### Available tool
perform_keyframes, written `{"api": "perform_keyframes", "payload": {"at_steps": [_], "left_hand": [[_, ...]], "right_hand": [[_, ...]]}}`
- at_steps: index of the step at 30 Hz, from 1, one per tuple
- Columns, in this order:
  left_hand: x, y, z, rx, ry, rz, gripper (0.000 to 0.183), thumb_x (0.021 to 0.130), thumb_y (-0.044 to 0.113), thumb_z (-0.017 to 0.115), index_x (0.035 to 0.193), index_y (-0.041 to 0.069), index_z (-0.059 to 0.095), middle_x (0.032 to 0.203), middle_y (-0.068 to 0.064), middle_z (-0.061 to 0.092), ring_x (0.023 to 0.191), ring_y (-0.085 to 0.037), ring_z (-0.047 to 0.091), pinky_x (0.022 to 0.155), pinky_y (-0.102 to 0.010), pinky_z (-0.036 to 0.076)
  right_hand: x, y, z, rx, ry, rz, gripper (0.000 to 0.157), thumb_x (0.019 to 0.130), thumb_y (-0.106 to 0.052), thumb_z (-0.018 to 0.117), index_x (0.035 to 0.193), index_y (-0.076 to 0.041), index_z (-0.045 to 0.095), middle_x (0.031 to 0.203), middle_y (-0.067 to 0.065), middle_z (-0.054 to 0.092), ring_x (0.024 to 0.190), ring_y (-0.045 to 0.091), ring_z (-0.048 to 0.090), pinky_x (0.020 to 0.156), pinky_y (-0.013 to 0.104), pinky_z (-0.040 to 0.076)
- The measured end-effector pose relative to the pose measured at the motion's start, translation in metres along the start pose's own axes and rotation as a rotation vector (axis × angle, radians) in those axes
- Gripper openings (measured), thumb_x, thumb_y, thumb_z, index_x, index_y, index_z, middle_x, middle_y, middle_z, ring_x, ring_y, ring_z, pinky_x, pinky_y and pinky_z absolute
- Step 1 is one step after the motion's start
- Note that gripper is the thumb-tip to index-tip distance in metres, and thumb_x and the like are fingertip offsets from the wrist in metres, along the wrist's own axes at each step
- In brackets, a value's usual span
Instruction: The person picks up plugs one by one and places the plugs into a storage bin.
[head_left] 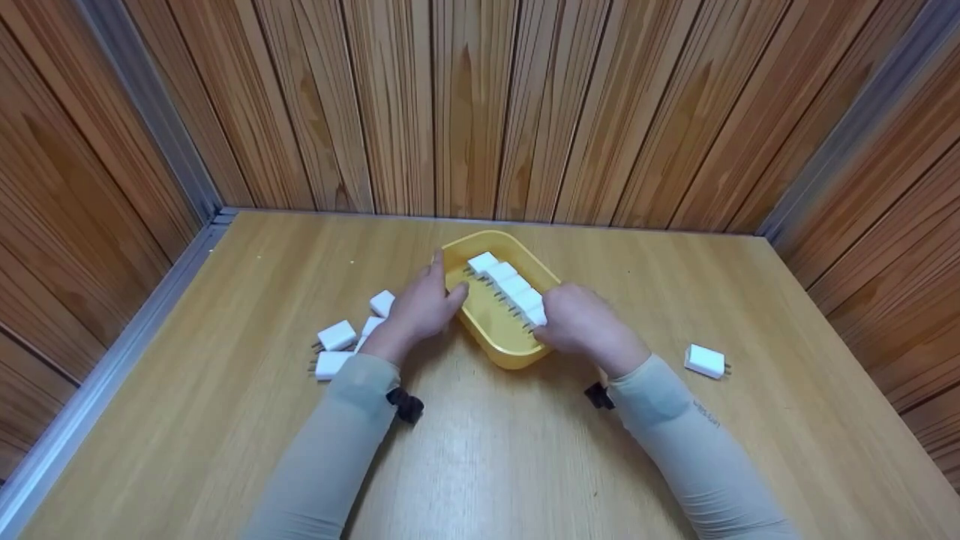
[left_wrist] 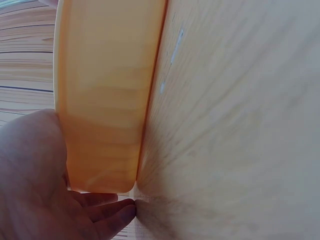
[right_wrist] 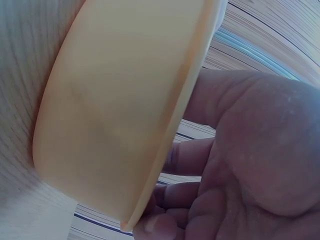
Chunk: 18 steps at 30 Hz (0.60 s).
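Note:
A yellow plastic basket [head_left: 487, 352] sits at an angle on the table between both hands. Inside, a row of white plug adapters [head_left: 514, 286] lies along its right wall, prongs facing left. My left hand [head_left: 424, 304] grips the basket's left side, the thumb over the rim, the fingers [left_wrist: 110, 215] bent round the outer wall. At the right rim, my right hand [head_left: 581, 322] pinches the white plug adapter at the row's near end. In the right wrist view the thumb and two fingers [right_wrist: 192, 155] reach behind the rim, so their tips are hidden.
Several loose white plug adapters [head_left: 336, 335] lie left of the basket, partly covered by the left hand and sleeve. One more adapter [head_left: 705, 361] lies alone at the right. Wood-patterned walls [head_left: 465, 112] enclose the table's back and sides.

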<state>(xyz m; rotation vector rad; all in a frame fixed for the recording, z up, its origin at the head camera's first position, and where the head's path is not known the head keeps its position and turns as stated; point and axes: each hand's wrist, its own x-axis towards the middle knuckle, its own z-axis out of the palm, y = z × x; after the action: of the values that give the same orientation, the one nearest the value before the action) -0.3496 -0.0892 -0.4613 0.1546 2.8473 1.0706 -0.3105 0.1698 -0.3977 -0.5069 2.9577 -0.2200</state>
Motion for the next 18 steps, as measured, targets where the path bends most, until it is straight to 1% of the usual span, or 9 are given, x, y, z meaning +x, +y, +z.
{"api": "perform_keyframes", "payload": {"at_steps": [4, 8, 11, 14, 18], "left_hand": [[-0.0007, 0.0004, -0.0001, -0.008, -0.005, -0.013, 0.094, 0.111, 0.058, 0.048, 0.18, 0.011, 0.003, 0.178, -0.02, 0.033, 0.151, -0.034, 0.048, 0.127, -0.055, 0.037], [-0.0011, 0.0003, 0.0001, -0.014, -0.003, -0.017, 0.094, 0.111, 0.058, 0.048, 0.18, 0.011, 0.004, 0.178, -0.02, 0.032, 0.15, -0.033, 0.049, 0.127, -0.055, 0.036], [-0.0011, -0.0001, 0.0005, -0.024, -0.005, -0.021, 0.094, 0.112, 0.058, 0.048, 0.18, 0.011, 0.005, 0.179, -0.019, 0.03, 0.148, -0.033, 0.049, 0.127, -0.055, 0.036], [-0.0009, -0.0002, 0.0006, -0.023, -0.004, -0.025, 0.094, 0.111, 0.059, 0.048, 0.18, 0.012, 0.005, 0.18, -0.019, 0.029, 0.146, -0.034, 0.05, 0.127, -0.056, 0.037], [-0.0003, -0.0004, 0.0011, -0.014, -0.002, -0.023, 0.094, 0.111, 0.059, 0.048, 0.18, 0.012, 0.006, 0.18, -0.02, 0.029, 0.146, -0.034, 0.05, 0.127, -0.057, 0.036]], "right_hand": [[-0.0001, -0.0012, 0.0009, 0.006, -0.002, 0.019, 0.024, 0.094, -0.02, 0.081, 0.101, 0.001, 0.074, 0.091, 0.013, 0.065, 0.08, 0.029, 0.059, 0.071, 0.043, 0.05], [0.001, -0.0018, 0.0018, -0.017, 0.002, 0.02, 0.023, 0.094, -0.021, 0.08, 0.1, 0.0, 0.073, 0.089, 0.013, 0.065, 0.08, 0.029, 0.059, 0.071, 0.044, 0.051], [0.0013, -0.0021, 0.0019, -0.045, 0.001, 0.024, 0.024, 0.095, -0.025, 0.079, 0.098, -0.001, 0.073, 0.089, 0.012, 0.065, 0.08, 0.03, 0.059, 0.07, 0.045, 0.05], [0.0014, -0.0029, 0.0024, -0.06, -0.012, 0.042, 0.03, 0.097, -0.032, 0.08, 0.1, -0.002, 0.075, 0.089, 0.011, 0.065, 0.08, 0.03, 0.059, 0.07, 0.045, 0.048], [0.0032, -0.0034, 0.0043, -0.059, -0.029, 0.08, 0.035, 0.095, -0.037, 0.084, 0.101, -0.003, 0.076, 0.09, 0.011, 0.065, 0.081, 0.029, 0.059, 0.07, 0.042, 0.046]]}}
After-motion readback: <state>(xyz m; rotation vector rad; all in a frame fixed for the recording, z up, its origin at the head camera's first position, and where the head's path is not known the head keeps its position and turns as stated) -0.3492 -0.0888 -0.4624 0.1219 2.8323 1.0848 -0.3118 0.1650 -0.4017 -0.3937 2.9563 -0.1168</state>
